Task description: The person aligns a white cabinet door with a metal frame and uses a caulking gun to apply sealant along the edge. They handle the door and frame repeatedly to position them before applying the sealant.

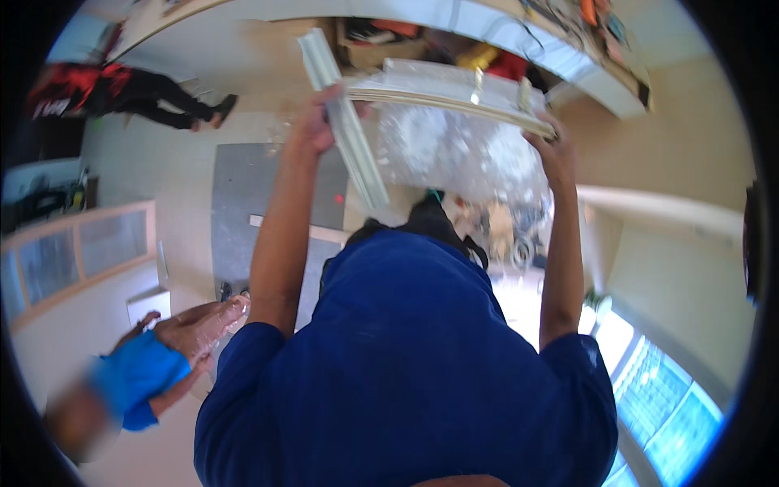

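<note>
My left hand (313,122) is closed round a pale grooved profile strip (357,150), which slants down from upper left towards my waist. Out in front, my right hand (557,154) grips the right end of some long thin cream strips (454,102) that run roughly level across. Their left end meets the profile strip beside my left fingers; whether those fingers also touch them I cannot tell. Crumpled clear plastic wrap (454,146) spreads below the cream strips, and a clear or whitish piece stands up behind them.
A worktop (560,49) with tools and cables crosses the far side, with an open box (369,53) under it. Dark grey sheets (251,183) lie on the floor at left. One person in blue (150,369) holds a plastic-wrapped bundle; another in dark trousers (158,97) is at upper left.
</note>
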A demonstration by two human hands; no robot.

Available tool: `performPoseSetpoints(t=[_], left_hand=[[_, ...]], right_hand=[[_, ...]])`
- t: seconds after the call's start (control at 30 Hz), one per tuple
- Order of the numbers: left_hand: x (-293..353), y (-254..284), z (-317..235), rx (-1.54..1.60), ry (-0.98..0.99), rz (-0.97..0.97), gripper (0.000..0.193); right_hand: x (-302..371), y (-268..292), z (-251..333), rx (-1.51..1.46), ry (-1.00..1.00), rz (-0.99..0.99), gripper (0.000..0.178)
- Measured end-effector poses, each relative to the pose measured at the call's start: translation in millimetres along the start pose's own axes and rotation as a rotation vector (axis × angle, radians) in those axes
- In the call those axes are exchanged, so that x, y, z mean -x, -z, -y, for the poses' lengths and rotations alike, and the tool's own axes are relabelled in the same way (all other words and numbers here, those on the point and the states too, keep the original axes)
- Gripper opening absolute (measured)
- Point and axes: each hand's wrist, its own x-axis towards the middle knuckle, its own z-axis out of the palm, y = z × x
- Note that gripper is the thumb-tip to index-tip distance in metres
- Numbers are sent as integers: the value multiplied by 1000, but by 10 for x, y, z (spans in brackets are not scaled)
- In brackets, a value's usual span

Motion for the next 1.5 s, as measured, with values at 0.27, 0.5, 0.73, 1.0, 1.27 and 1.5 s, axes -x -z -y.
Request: performPoseSetpoints(t=[0.27,0.5,0.73,1.0,1.27,1.5], left_hand=[[457,569,393,-128,208,-140,38],[822,1339,1352,-223,407,-171,40],[748,1999,2182,-139,510,-321,43],[688,2531,2550,-189,389,-277,51],[1221,2224,2165,-449,487,-494,50],[1949,2249,2236,-134,114,-887,50]], right_hand=[[758,-315,-483,-734,-591,16,89],[1549,-980,-1431,-430,-869,431,47],[2020,-1713,-2533,-466,-928,350,52],[2054,-1757,-2886,-576,-912,423,44],[2108,-1580,-2955,-387,-991,586,39],[1988,-1227,-3266,-407,-1008,850,47]])
